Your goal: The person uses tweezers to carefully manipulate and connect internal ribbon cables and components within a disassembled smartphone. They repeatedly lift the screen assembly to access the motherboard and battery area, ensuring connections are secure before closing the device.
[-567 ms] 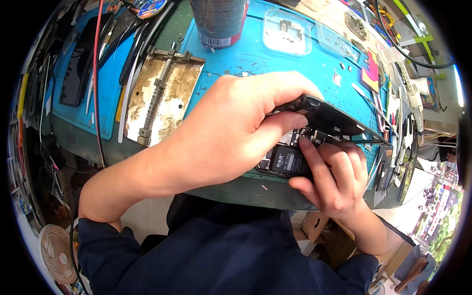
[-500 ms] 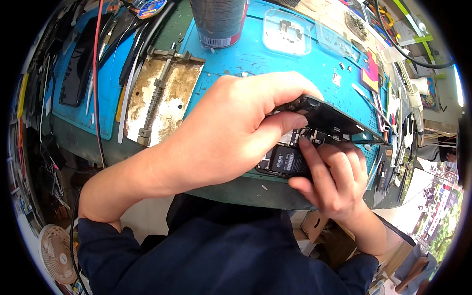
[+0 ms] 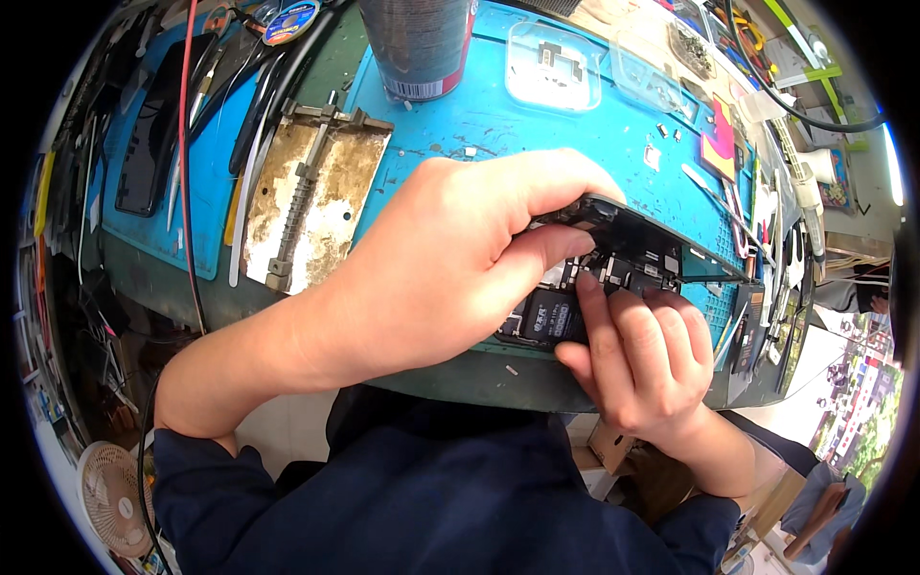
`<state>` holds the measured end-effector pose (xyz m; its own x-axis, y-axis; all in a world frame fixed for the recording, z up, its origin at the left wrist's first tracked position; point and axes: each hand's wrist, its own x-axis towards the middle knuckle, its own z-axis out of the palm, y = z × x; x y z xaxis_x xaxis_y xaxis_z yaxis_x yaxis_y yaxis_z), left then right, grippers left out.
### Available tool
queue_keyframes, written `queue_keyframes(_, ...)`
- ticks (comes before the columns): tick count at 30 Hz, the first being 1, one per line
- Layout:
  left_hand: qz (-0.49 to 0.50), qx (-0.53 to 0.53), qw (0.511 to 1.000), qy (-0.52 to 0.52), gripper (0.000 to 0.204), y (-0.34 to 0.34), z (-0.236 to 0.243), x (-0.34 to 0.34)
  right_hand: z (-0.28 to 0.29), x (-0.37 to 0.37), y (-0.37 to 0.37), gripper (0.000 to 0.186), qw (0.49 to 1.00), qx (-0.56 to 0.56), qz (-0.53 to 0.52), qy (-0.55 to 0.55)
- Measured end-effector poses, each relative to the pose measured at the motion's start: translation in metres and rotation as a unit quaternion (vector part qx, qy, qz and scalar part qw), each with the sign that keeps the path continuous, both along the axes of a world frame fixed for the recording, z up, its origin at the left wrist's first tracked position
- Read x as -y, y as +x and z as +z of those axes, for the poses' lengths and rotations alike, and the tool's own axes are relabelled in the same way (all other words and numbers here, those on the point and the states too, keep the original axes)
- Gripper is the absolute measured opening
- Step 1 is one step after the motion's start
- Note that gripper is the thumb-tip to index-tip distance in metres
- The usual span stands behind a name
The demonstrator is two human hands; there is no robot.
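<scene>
At the upper left of the frame, a dark, glossy, flat phone [image 3: 151, 153] lies on a blue mat [image 3: 144, 228]. Right of it sits a stained metal plate fixture [image 3: 335, 187] with a ridged rod. Near the centre, the left hand [image 3: 470, 249] pinches a raised black screen panel [image 3: 637, 240] between thumb and fingers. Under the panel, right of centre, the opened black smartphone [image 3: 554, 316] shows its battery. The right hand [image 3: 647, 359] touches the inner parts with its index fingertip; whether its curled fingers grip anything, I cannot tell.
</scene>
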<state>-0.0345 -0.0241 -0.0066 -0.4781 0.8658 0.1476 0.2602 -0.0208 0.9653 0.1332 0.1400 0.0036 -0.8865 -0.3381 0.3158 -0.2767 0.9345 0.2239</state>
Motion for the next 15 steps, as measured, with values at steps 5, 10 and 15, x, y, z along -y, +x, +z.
queue_keyframes(5, 0.002, -0.004, 1.000, 0.009, 0.027, 0.0003, -0.0013, -0.0013, 0.0007, 0.0004, -0.0005, 0.044, 1.000, 0.001, -0.001, 0.007)
queue_keyframes(10, 0.000, 0.000, 1.000, 0.011, 0.027, 0.0003, -0.0024, -0.0013, 0.0023, 0.0027, -0.0012, 0.043, 1.000, 0.003, -0.003, 0.013)
queue_keyframes(15, -0.006, 0.009, 1.000, 0.004, 0.027, -0.0001, -0.0017, -0.0008, 0.0013, 0.0011, -0.0018, 0.043, 1.000, 0.002, 0.001, -0.005)
